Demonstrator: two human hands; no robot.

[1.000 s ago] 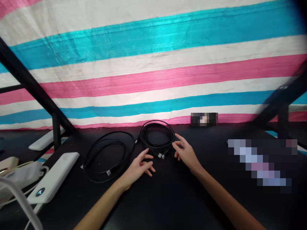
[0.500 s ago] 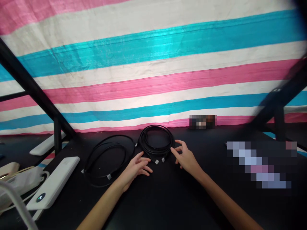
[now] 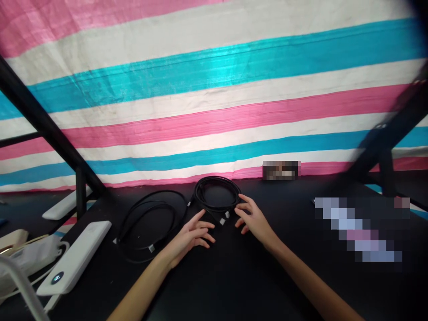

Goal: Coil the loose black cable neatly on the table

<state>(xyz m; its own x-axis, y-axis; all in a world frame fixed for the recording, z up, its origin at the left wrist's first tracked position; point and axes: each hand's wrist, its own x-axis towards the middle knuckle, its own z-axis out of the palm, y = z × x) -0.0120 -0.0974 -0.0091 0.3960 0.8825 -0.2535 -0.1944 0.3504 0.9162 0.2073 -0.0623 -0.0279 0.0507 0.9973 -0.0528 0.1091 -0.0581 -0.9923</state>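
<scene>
A black cable lies in a tight round coil near the back of the dark table. Two pale plug ends stick out at its near side. My left hand is just left of and below this coil, fingers spread, holding nothing; its index fingertip is close to the coil's edge. To the right, my right hand is open with curved fingers, the fingertips at the coil's right edge; whether they touch it I cannot tell. A second black cable rests in looser loops on the left, partly behind my left hand and forearm.
A white power bank with a small round display lies at the left, beside a white power strip and pale cords. Black slanted frame bars rise on both sides. A striped sheet hangs behind. Blurred-out items lie at the right.
My right hand has shifted slightly left, and the coil's plug ends have turned a little to the right. The coil looks a bit flatter. The camera view has shifted slightly.
</scene>
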